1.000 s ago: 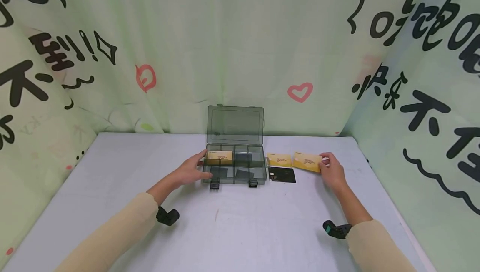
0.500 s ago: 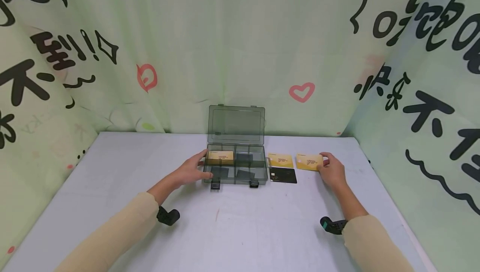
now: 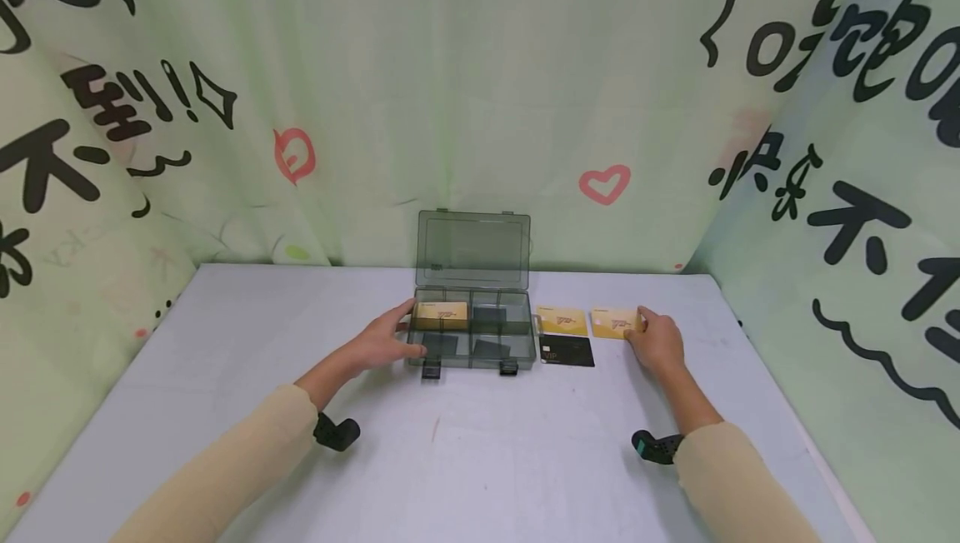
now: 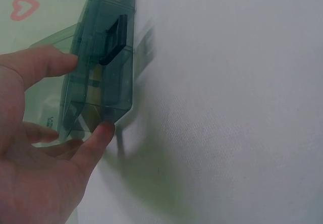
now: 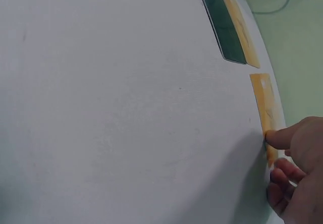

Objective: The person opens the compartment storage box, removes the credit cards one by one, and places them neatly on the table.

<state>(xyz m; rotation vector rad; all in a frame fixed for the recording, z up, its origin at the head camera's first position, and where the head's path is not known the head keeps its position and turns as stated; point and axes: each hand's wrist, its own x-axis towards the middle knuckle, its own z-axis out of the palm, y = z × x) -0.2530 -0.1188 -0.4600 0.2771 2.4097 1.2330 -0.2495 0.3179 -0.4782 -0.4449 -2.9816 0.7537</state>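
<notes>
A smoky, see-through plastic storage box (image 3: 465, 362) with divided compartments stands on the table, its lid (image 3: 473, 249) raised. My left hand (image 3: 378, 341) holds the box's left end, thumb at the front corner and fingers along the side. On the right, my right hand (image 3: 656, 339) pinches the right end of a yellow card (image 3: 611, 323), thumb on the near edge; the fingertips beyond are partly hidden. That card lies flat at the table surface. Between it and the box lie another yellow card (image 3: 562, 321) and, nearer me, a black card (image 3: 566, 351) marked VIP.
Yellow cards (image 3: 441, 315) sit in the box's back left compartment, with dark pieces in other compartments. Two black latches (image 3: 508, 367) hang open at the box front. A printed curtain (image 3: 480, 110) rises behind the table (image 3: 480, 460) and along both sides.
The held yellow card has shifted slightly right, away from the other yellow card, and levelled out. My right hand has edged left along it. The left hand stays on the box.
</notes>
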